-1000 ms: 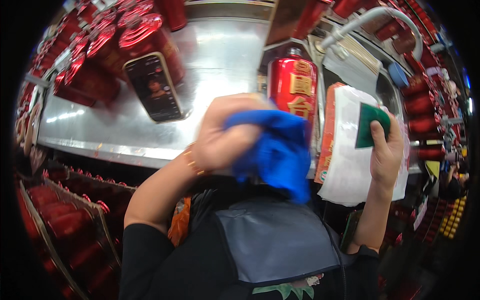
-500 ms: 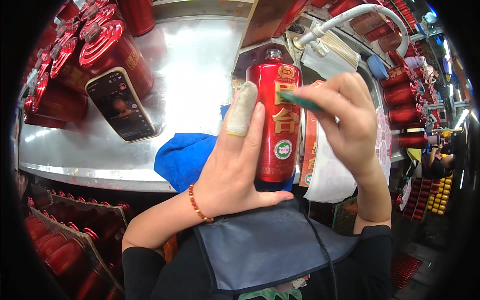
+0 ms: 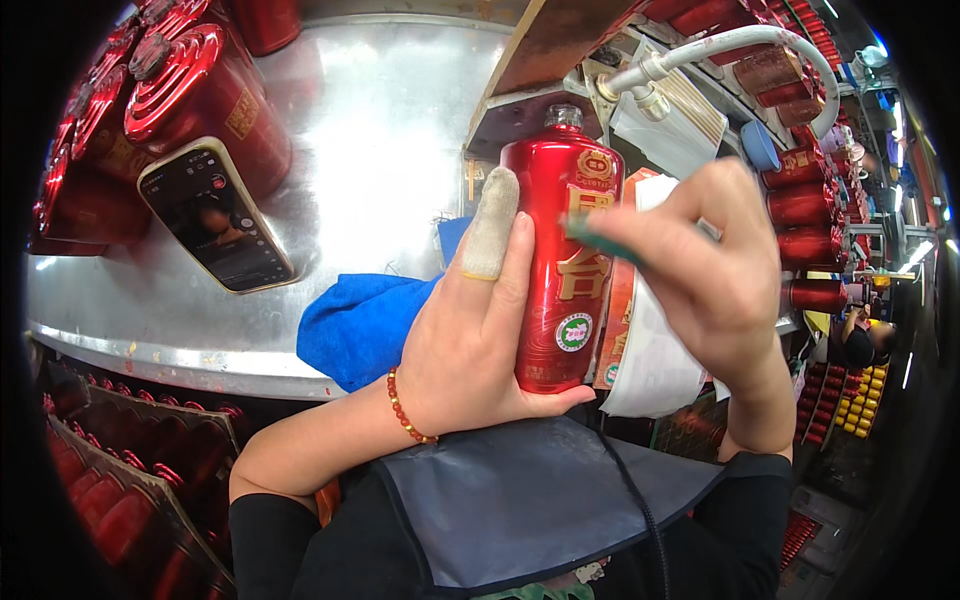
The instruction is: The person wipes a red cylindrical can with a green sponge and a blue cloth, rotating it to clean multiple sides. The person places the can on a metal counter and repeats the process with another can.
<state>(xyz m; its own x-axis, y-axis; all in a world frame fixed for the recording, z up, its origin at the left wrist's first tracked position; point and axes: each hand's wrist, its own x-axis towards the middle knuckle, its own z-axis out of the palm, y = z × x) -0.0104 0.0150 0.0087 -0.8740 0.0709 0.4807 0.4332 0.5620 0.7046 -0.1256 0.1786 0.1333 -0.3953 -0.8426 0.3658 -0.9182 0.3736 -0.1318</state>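
A glossy red bottle (image 3: 545, 340) with a clear cap, raised gold characters and a round green-and-white sticker stands in front of me, its capped end away from me. My left hand (image 3: 460, 350) steadies it, fingers along its left side and thumb under its base. One finger of that hand wears a pale cloth finger cover (image 3: 490, 225). In my right hand (image 3: 715, 265) is pinched a thin green flat tool (image 3: 605, 238), blurred by motion. Its tip lies at the upper gold character.
On the metal bench (image 3: 370, 130) at left, a phone (image 3: 220, 215) leans against red bottles (image 3: 225, 115). A blue cloth (image 3: 360, 325) lies beside my left wrist. White paper (image 3: 655, 360) and a curved white pipe (image 3: 735, 40) are at right. Racks of red bottles (image 3: 120, 510) stand lower left.
The green tool's tip has slid a little lower on the gold characters. My left thumb now meets the bottle's base, where it was apart before. The whole view has shifted slightly.
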